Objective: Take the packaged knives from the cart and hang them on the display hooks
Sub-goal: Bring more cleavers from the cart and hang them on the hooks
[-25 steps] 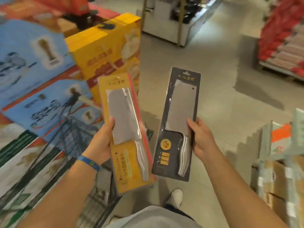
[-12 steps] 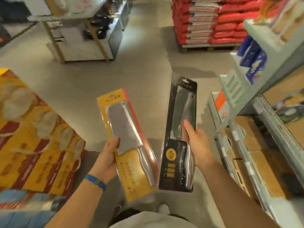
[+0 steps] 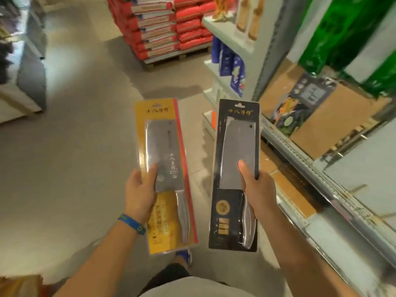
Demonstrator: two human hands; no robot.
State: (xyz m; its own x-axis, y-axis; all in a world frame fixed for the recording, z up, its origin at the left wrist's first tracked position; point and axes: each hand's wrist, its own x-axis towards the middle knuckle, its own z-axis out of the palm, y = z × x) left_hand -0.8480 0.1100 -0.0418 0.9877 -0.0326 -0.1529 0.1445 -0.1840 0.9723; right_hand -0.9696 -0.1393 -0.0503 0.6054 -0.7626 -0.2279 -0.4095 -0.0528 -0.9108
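Note:
I hold two packaged cleavers upright in front of me. The yellow-carded knife pack (image 3: 165,159) is gripped by my left hand (image 3: 140,189) at its left edge, thumb on the front over the blade. The black-carded knife pack (image 3: 235,163) is gripped by my right hand (image 3: 257,189) at its right edge, thumb on the clear blister. Both packs show a hang hole at the top. The two packs stand side by side, apart from each other. No display hooks can be made out, and the cart is out of view.
A grey shelf unit (image 3: 300,159) runs along my right with cardboard boxes (image 3: 334,116), blue packets (image 3: 231,67) and green packages (image 3: 347,28). Stacked red sacks on a pallet (image 3: 162,24) stand ahead. A low display stand (image 3: 32,67) is at the left. Bare floor (image 3: 85,146) lies ahead.
The view has swung right, away from the cart and the boxes, toward the shelf unit. Both packs have come upright and face me squarely; my grips are unchanged.

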